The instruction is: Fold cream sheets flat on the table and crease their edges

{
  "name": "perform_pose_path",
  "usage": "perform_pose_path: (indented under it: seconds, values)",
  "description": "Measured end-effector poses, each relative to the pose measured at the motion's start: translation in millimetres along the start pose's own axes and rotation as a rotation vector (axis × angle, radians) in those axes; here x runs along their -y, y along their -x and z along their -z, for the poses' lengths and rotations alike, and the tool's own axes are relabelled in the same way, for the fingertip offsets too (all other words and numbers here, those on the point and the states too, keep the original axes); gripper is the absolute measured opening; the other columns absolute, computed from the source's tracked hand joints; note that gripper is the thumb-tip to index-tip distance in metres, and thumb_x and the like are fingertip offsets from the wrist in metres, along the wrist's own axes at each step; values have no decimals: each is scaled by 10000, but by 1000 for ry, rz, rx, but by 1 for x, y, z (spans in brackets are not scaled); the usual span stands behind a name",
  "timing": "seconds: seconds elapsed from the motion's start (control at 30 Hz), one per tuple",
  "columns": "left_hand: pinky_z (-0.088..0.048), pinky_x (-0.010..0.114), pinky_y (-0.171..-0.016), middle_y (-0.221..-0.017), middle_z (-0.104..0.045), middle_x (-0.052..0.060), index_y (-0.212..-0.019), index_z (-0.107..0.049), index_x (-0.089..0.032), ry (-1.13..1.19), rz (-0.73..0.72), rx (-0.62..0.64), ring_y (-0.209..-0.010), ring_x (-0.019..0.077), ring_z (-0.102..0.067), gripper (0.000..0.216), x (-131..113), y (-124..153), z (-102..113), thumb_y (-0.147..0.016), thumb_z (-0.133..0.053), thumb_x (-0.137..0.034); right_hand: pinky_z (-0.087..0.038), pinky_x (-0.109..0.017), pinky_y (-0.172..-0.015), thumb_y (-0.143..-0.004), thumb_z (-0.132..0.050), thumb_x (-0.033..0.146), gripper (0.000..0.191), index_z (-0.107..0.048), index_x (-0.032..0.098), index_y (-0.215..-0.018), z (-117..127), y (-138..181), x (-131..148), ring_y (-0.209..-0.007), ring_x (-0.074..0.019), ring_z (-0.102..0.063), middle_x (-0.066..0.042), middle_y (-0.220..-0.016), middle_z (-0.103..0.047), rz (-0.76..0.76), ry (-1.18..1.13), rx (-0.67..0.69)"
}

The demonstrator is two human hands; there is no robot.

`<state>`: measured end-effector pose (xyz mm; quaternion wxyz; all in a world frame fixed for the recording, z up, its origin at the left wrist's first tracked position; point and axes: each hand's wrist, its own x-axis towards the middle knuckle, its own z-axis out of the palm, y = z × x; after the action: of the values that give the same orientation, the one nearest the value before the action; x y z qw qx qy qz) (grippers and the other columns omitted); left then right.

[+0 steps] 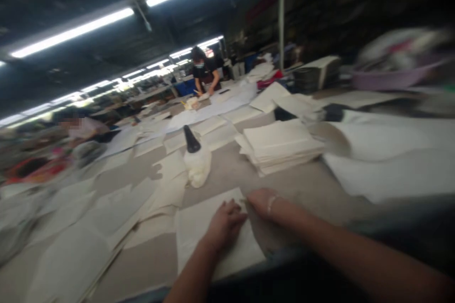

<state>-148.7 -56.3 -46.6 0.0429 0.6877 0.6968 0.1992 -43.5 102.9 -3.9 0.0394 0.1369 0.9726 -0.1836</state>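
A cream sheet lies flat at the table's near edge; whether it is cloth or paper is unclear. My left hand rests on top of it, palm down, with the fingers a little bent and apart. At the sheet's upper right edge, my right hand is closed, its fingertips seemingly pinching that edge. Blur partly hides the grip. Just beyond the sheet stands a pale, rounded object with a black, cone-like top. A thick stack of cream sheets sits farther off to the right.
Loose pale sheets spread over the left of the grey-brown table. Large white rolled material lies on the right, with a purple basin behind. A masked co-worker bends over the far end; another person is at left.
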Motion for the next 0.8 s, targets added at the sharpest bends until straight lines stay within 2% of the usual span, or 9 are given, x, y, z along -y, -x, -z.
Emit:
perform_pose_path:
  seconds: [0.03, 0.1, 0.2, 0.33, 0.47, 0.7, 0.8]
  values:
    - [-298, 560, -1025, -1182, -570, 82, -1079, -633, -279, 8, 13, 9, -1224, 283, -434, 290, 2, 4, -2, -854, -464, -206, -478, -340, -793, -825, -609, 216, 144, -671, 176, -949, -1, 0, -6, -910, -237, -628, -97, -937, -679, -8, 3, 42]
    - [-237, 625, -1030, -1280, -507, 72, -1152, -587, -334, -76, 11, 50, -1299, 309, -340, 337, 7, 11, -7, -863, -456, -221, -471, -341, -801, -810, -600, 194, 194, -666, 180, -992, -2, -3, -15, -949, -253, -621, -105, -977, -680, -12, 1, 92]
    - [-223, 605, -1055, -1244, -512, 63, -1149, -584, -349, -144, -32, 71, -1310, 287, -333, 350, 10, 19, -11, -859, -457, -201, -480, -344, -761, -804, -574, 174, 228, -660, 155, -1015, -4, 1, -16, -929, -273, -630, -126, -980, -680, 60, 48, 123]
    - [-235, 544, -1086, -1159, -531, 71, -1121, -600, -308, -156, -86, 68, -1281, 246, -383, 335, 10, 25, -12, -852, -453, -173, -487, -329, -694, -814, -534, 157, 209, -669, 121, -969, -9, 23, -7, -852, -269, -650, -144, -908, -689, 175, 120, 144]
    - [-252, 544, -1084, -1124, -535, 72, -1132, -588, -305, -158, -111, 55, -1275, 239, -390, 339, 14, 25, -13, -851, -456, -170, -492, -339, -701, -829, -504, 149, 214, -671, 120, -960, -15, 33, -4, -846, -261, -651, -146, -891, -692, 189, 122, 145]
    - [-323, 565, -1043, -1084, -542, 87, -1102, -594, -284, -189, -150, 24, -1242, 251, -430, 314, 13, 22, -13, -840, -468, -164, -504, -343, -760, -798, -565, 150, 261, -642, 104, -1043, 7, -22, -16, -924, -269, -635, -154, -980, -676, 50, 113, 81]
    - [-333, 568, -1038, -1083, -545, 89, -1093, -593, -286, -210, -156, 26, -1234, 249, -440, 300, 12, 23, -13, -842, -473, -175, -512, -358, -749, -809, -550, 152, 263, -633, 97, -1052, 12, -32, -18, -923, -279, -636, -160, -989, -673, 36, 100, 54]
